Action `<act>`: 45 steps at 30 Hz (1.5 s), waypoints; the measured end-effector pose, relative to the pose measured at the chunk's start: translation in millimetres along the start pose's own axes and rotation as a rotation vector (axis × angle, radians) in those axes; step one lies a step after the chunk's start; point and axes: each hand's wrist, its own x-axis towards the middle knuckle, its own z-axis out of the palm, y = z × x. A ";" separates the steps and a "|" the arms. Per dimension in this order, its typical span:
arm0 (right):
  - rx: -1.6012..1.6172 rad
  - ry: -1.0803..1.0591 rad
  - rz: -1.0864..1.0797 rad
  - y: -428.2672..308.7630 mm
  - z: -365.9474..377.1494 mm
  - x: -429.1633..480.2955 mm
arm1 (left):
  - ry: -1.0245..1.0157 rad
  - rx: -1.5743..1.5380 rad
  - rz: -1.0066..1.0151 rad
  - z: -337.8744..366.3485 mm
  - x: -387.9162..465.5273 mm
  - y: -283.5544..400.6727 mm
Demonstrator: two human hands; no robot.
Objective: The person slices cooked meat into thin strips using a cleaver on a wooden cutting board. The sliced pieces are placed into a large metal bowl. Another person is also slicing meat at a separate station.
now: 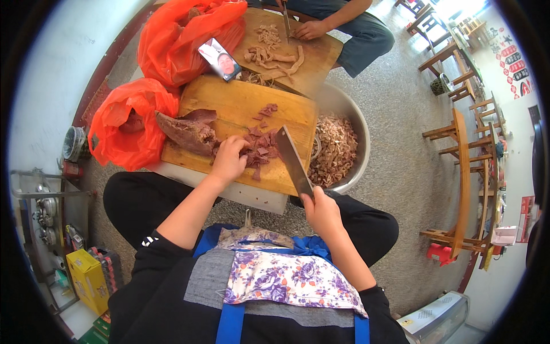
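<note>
My right hand [323,213] grips the handle end of a cleaver [294,161]. Its broad blade slants over the right side of a wooden cutting board [206,92], beside a pile of sliced dark red cooked meat [260,148]. The curled fingers of my left hand [230,159] hold meat at the pile's left edge. Left of that hand lies a large uncut chunk of the meat [187,131], partly over the board's left side. A few small slices [268,109] sit apart, farther up the board.
A steel basin [365,146] of chopped meat [337,150] stands at right. Red plastic bags [103,129] crowd the left. A lit phone [219,60] leans by a second board [328,47], where another person's hand [311,30] works with a knife [286,21]. Wooden benches [462,180] stand farther right.
</note>
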 end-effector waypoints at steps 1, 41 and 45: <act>-0.039 -0.019 -0.009 -5.5 -1.5 -2.1 | 0.050 0.081 0.030 1.7 -4.7 0.4; 0.077 0.006 0.091 20.7 4.9 -22.6 | -0.067 -0.267 -0.177 11.7 -1.0 16.6; -0.043 -0.003 0.051 25.4 19.5 -20.3 | -0.006 0.062 0.141 36.5 11.8 19.3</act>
